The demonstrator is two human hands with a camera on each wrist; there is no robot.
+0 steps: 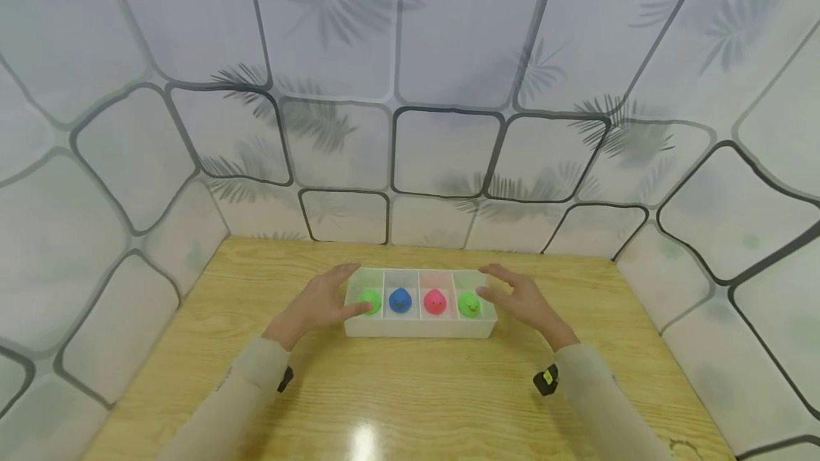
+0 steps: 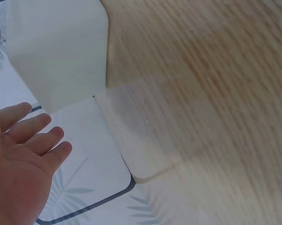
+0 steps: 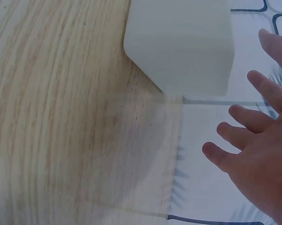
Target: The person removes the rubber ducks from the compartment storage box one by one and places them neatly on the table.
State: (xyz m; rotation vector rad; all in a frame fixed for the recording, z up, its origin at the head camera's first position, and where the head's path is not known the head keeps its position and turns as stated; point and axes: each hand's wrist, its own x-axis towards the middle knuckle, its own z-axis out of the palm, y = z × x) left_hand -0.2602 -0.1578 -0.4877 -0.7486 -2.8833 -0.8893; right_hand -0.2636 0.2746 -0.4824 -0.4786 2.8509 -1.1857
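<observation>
A white divided box stands on the table with several small toy ducks in its compartments. From left to right these are a green duck, a blue duck, a pink duck and another green duck. My left hand is at the box's left end, fingers extended, its thumb overlapping the left green duck in the head view. At the opposite end is my right hand, fingers spread. Both wrist views show bare fingers beside the box's end walls, with nothing held.
The light wooden table extends in front of the box and to both sides. Behind it rises a pale wall covering with a stone outline and leaf pattern, which also runs along the left and right sides. A black wrist device shows at the right sleeve.
</observation>
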